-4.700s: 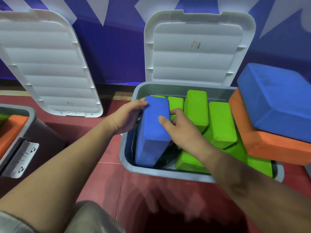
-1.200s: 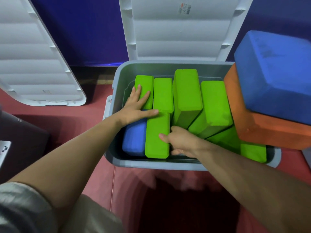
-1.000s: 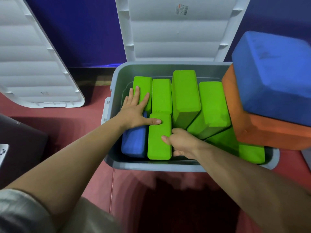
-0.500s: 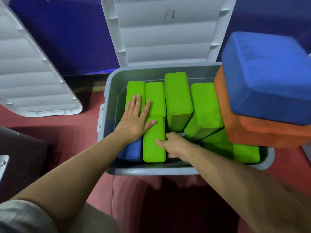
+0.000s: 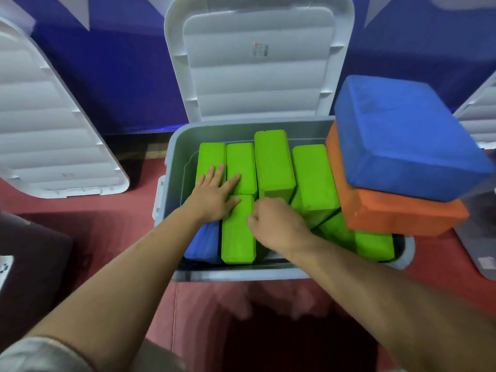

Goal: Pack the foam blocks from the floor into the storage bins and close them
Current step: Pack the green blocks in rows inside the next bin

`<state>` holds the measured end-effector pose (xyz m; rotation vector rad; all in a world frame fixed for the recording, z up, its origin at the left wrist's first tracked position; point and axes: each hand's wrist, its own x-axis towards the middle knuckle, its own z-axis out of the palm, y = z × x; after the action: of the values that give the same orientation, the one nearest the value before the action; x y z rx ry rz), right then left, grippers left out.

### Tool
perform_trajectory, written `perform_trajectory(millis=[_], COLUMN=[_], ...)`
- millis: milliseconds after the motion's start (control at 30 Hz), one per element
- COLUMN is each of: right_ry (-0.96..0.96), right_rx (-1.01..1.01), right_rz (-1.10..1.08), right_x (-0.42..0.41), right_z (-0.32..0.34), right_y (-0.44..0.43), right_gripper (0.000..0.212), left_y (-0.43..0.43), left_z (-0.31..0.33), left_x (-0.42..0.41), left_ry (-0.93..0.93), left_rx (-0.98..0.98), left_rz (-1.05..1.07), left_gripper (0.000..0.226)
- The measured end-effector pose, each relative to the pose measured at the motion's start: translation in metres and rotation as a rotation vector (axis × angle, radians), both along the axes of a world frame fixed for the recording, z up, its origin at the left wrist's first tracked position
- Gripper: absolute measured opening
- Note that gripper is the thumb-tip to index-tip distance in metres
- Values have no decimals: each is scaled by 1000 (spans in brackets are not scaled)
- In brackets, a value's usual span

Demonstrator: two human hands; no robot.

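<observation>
A grey storage bin (image 5: 171,167) stands open on the red floor, its white lid (image 5: 257,60) leaning upright behind it. Inside lie several green foam blocks (image 5: 273,159) and a small blue block (image 5: 204,242) at the front left. My left hand (image 5: 214,196) lies flat, fingers spread, on the left green blocks. My right hand (image 5: 273,224) is curled beside the front green block (image 5: 237,232), fingers tucked down along its right side. A large blue block (image 5: 402,135) sits on a large orange block (image 5: 397,216) over the bin's right rim.
A second white lid (image 5: 53,130) leans against the blue wall at left. A dark bin (image 5: 32,264) shows at the left edge. Another grey bin (image 5: 480,237) and lid (image 5: 477,114) show at the right edge. Red floor lies in front.
The small blue block went down into the bin's front left corner. My left hand moved from gripping it to lying flat on the green blocks; my right hand dropped beside the front green block.
</observation>
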<state>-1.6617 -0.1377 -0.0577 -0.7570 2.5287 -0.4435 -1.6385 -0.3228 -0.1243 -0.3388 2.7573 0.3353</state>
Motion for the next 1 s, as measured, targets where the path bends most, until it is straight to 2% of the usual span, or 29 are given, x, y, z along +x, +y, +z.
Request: perform_trajectory(millis=[67, 133, 200, 233, 367, 500, 700, 867, 900, 1000], right_ry=[397, 541, 517, 524, 551, 513, 526, 506, 509, 505], right_rx=[-147, -123, 58, 98, 104, 111, 139, 147, 153, 133], right_rz=[-32, -36, 1, 7, 19, 39, 153, 110, 96, 30], right_x=[-11, -27, -36, -37, -36, -47, -51, -59, -59, -57], right_z=[13, 7, -7, -13, -11, -7, -9, -10, -11, -14], right_y=[5, 9, 9, 8, -3, -5, -9, -11, -13, -18], right_gripper=[18, 46, 71, 73, 65, 66, 77, 93, 91, 69], left_y=[1, 3, 3, 2, -1, -9, -28, -29, -30, -29], left_z=[0, -4, -5, -5, -5, -8, -8, -8, -9, -10], left_x=[2, 7, 9, 9, 10, 14, 22, 21, 22, 22], left_ry=[27, 37, 22, 18, 34, 51, 57, 70, 72, 79], left_rx=[40, 35, 19, 16, 29, 43, 68, 82, 84, 90], left_rz=[24, 31, 31, 29, 39, 28, 34, 28, 30, 33], left_gripper=[66, 62, 60, 60, 58, 57, 58, 56, 56, 56])
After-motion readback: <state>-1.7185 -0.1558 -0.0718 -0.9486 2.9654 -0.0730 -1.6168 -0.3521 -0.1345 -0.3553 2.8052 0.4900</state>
